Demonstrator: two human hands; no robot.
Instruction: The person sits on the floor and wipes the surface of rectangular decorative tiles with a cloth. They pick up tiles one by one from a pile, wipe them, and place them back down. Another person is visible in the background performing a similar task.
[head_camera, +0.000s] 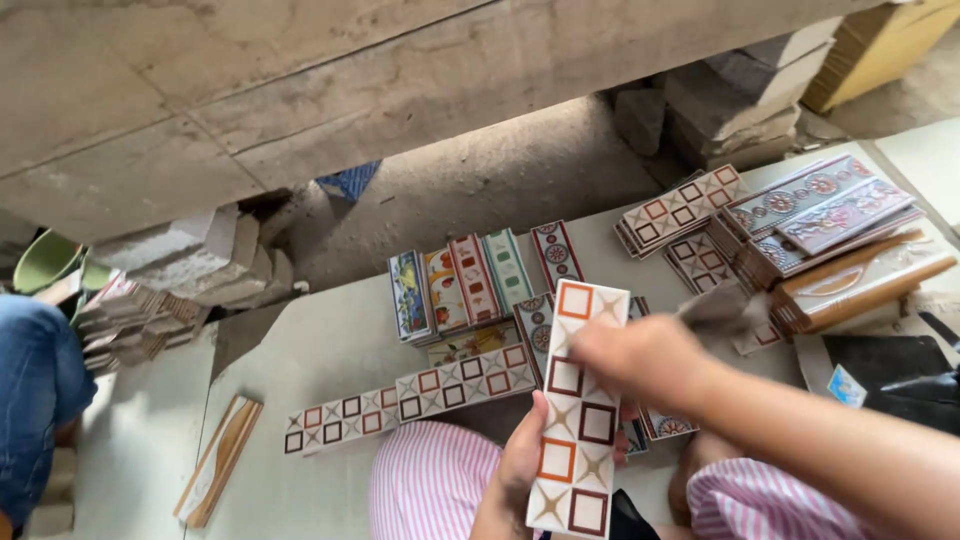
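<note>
Grey floor slabs are lying under rows of patterned tiles. At 6 o'clock my left hand is gripping 1 long border tile upright. My right hand is crossing from 4 o'clock, pinching a rag against its top.

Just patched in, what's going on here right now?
A person seated over a pale slab holds a long border tile with orange and maroon squares upright in the left hand. The right hand, blurred, presses a grey cloth against its upper part. Two matching tiles lie flat on the slab; other patterned tiles stand in a row and in stacks behind.
</note>
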